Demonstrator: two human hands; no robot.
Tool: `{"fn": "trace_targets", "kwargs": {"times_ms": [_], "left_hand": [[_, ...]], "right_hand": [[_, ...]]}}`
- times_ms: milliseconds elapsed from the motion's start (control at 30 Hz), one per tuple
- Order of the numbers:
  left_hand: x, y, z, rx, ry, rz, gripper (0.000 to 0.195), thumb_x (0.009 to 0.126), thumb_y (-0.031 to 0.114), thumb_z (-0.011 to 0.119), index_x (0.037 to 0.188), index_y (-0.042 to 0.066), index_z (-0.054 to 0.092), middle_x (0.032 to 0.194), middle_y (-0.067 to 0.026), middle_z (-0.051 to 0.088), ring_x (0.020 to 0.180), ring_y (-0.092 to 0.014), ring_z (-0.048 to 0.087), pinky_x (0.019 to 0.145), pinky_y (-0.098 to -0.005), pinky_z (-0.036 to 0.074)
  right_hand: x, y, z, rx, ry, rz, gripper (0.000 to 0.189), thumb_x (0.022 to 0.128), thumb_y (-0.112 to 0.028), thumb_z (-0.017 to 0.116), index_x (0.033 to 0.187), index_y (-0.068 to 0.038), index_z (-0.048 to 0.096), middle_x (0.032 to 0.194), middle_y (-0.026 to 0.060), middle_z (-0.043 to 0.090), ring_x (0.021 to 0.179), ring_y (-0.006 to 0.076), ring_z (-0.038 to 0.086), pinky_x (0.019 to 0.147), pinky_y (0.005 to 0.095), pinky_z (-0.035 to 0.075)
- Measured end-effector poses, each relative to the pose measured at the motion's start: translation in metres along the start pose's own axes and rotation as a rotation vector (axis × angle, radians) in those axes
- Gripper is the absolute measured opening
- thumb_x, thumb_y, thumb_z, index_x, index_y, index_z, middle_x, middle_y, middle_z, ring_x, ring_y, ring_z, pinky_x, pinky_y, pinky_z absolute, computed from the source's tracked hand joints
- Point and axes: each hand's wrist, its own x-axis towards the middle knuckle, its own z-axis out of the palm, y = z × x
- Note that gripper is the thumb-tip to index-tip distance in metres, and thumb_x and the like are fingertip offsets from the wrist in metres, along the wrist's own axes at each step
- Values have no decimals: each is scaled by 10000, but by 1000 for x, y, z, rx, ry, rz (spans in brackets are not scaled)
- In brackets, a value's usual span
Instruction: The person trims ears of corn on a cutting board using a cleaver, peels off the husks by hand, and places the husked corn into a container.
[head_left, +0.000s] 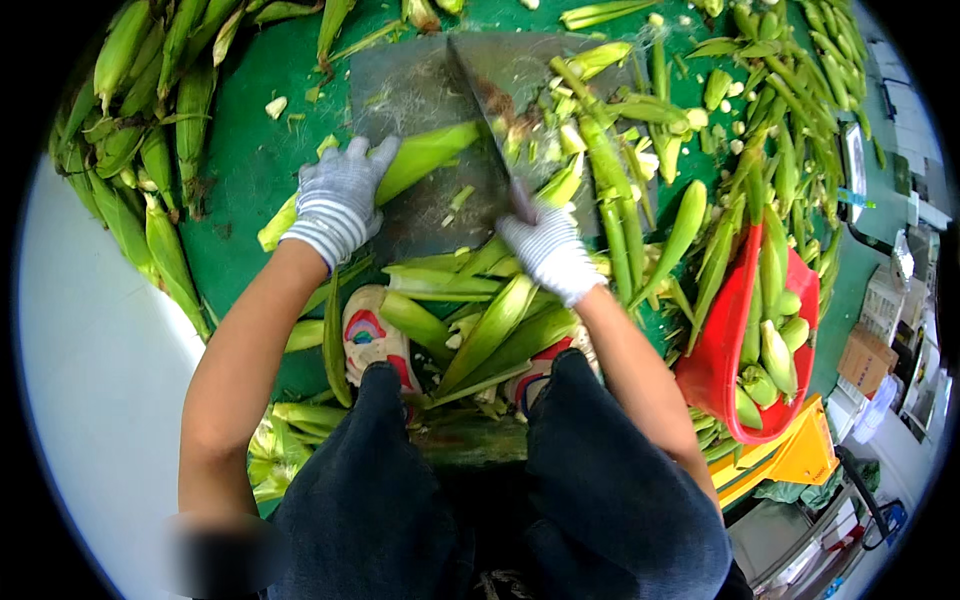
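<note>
My left hand (341, 199), in a striped knit glove, presses a green ear of corn in its husk (431, 156) onto a dark chopping board (420, 79). In my gloved right hand (551, 244) is the handle of a long-bladed knife (480, 105). Its blade slants over the board, close by the right end of the held ear. Cut husk, stalk pieces and brown silk (499, 101) lie to the right of the blade. Loose green husk leaves (487, 330) are heaped between the board and my shoes.
Unhusked corn ears (191, 131) are piled at the left. On the right, a red basket (709, 367) holds trimmed ears, beside a long heap of green corn and stalks (787, 150). A yellow metal part (806, 450) stands below the basket. My shoes (375, 337) rest on the green floor (247, 172).
</note>
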Motion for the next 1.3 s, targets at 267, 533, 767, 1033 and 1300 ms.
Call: {"fn": "trace_targets", "kwargs": {"times_ms": [267, 533, 767, 1033, 1300], "left_hand": [[-41, -40, 34, -573, 294, 155, 769, 567, 66, 699, 1265, 55, 376, 1180, -163, 470, 1093, -351, 462, 951, -379, 398], [-61, 24, 34, -793, 670, 286, 810, 568, 190, 766, 1257, 26, 373, 1158, -200, 456, 1077, -378, 432, 933, -445, 384], [-73, 34, -17, -867, 763, 342, 677, 642, 153, 742, 1208, 0, 405, 1154, -193, 480, 1053, -363, 469, 921, -414, 399], [-79, 42, -20, -920, 799, 235, 582, 591, 108, 758, 1090, 0, 478, 1054, -194, 517, 977, -364, 512, 864, -405, 430], [-104, 16, 6, -1221, 766, 40, 631, 617, 140, 790, 1122, -3, 440, 1027, -152, 517, 965, -282, 529, 862, -361, 423]], "right_hand": [[-11, 30, -25, 19, 126, 172, 392, 771, -254, 648, 1021, 25, 532, 791, 197, 580, 699, 307, 574, 649, 380, 478], [-32, -110, -55, 294, 92, -418, 306, 762, -80, 655, 1044, -11, 558, 759, 94, 597, 656, 203, 566, 631, 300, 474], [-42, -136, -47, 98, 91, -785, 248, 725, 5, 644, 971, -14, 613, 784, 80, 602, 621, 152, 577, 569, 252, 467], [-39, -133, -23, 698, 24, -226, 36, 778, -45, 610, 768, -56, 577, 627, 4, 544, 484, 82, 485, 431, 208, 388], [-50, -135, -8, 480, -179, -491, 300, 763, -58, 671, 1036, -39, 549, 825, 33, 563, 659, 76, 544, 555, 214, 435]]}}
